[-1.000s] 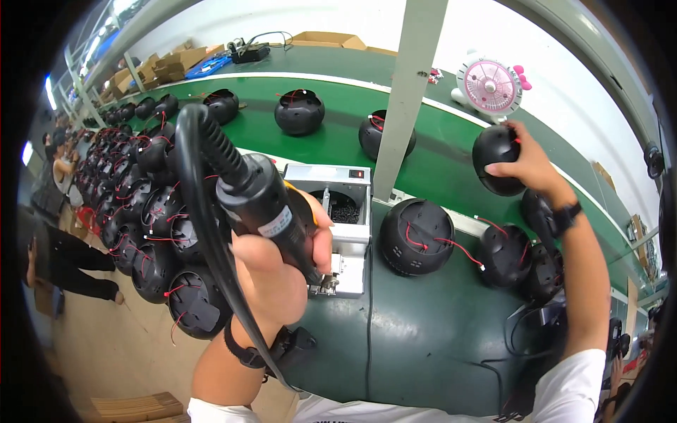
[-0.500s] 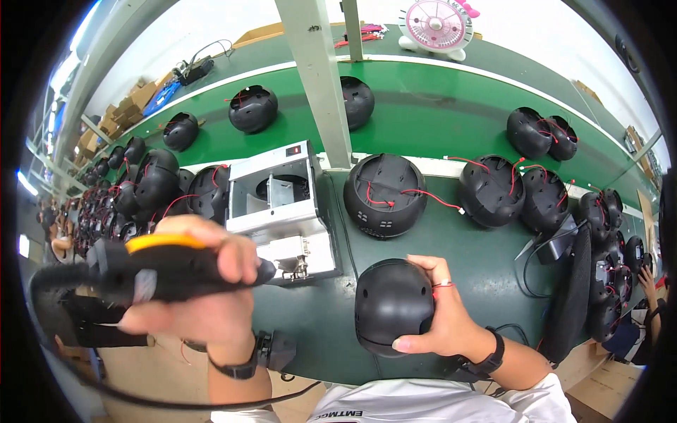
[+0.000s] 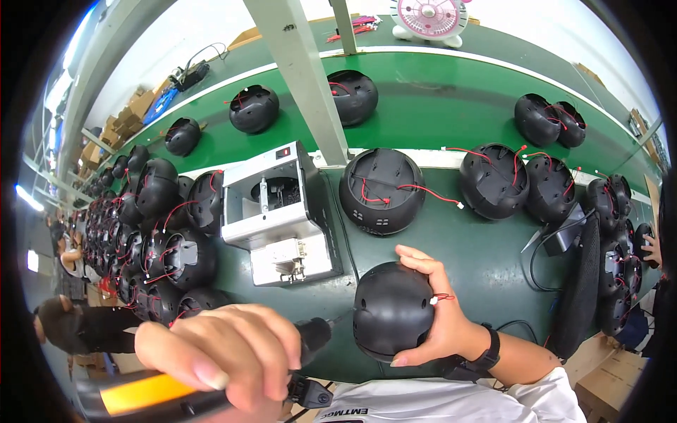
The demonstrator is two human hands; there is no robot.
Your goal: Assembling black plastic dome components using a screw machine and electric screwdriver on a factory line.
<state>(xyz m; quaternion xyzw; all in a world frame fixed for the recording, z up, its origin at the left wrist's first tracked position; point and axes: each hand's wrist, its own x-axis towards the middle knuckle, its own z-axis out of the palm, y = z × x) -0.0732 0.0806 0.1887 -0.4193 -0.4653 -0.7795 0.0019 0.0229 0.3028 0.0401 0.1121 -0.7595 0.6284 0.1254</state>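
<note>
My left hand (image 3: 236, 345) is wrapped round a black and orange electric screwdriver (image 3: 315, 340) at the lower left. Its thin bit points right, close to the left side of a round black plastic shell (image 3: 392, 310); I cannot tell whether it touches. Around the right side of that shell my right hand (image 3: 448, 321) is closed, keeping it on the dark green bench. A short red wire with a white connector (image 3: 435, 299) sticks out by the fingers. Just beyond stands a silver screw feeder (image 3: 321, 264) with a small metal outlet at its front.
Open black shells with red wires stand behind (image 3: 384, 218) and to the right (image 3: 493, 183). Many more crowd the left. A green conveyor belt (image 3: 437, 106) carries others past a grey post (image 3: 300, 77). At far right a co-worker's hand (image 3: 653, 250) touches a shell.
My left hand has brought the screwdriver right and down, from beside the screw feeder to the shell's left side. My right hand still holds the shell in nearly the same place.
</note>
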